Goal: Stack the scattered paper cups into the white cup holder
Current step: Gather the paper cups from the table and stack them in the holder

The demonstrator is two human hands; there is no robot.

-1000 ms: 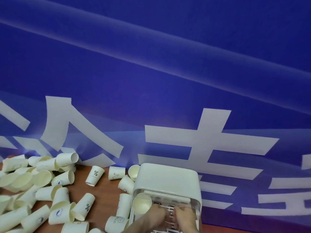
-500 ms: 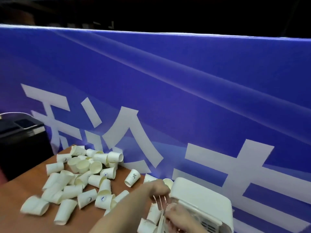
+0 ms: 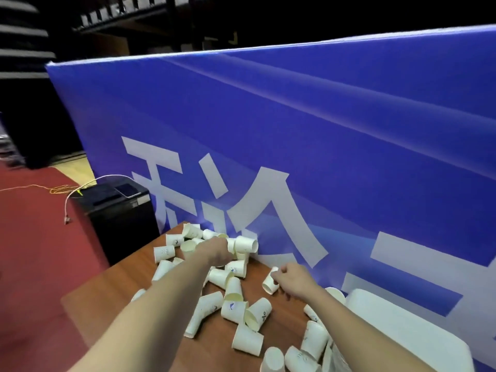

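Two bare forearms show in the lower half of the frame, each running up from the bottom edge toward the middle. No sleeve, cuff, watch, band or glove shows on either one; both are uncovered from the frame edge to the fingers. The left forearm, entering at lower left, is the longer in view and looks broad near the bottom edge because of the wide-angle lens, narrowing toward the left hand (image 3: 214, 251) at centre frame. The right forearm enters at lower right and narrows to the right hand (image 3: 291, 280), right of centre. No rings can be made out on the fingers; motion blur softens the outlines of both hands.
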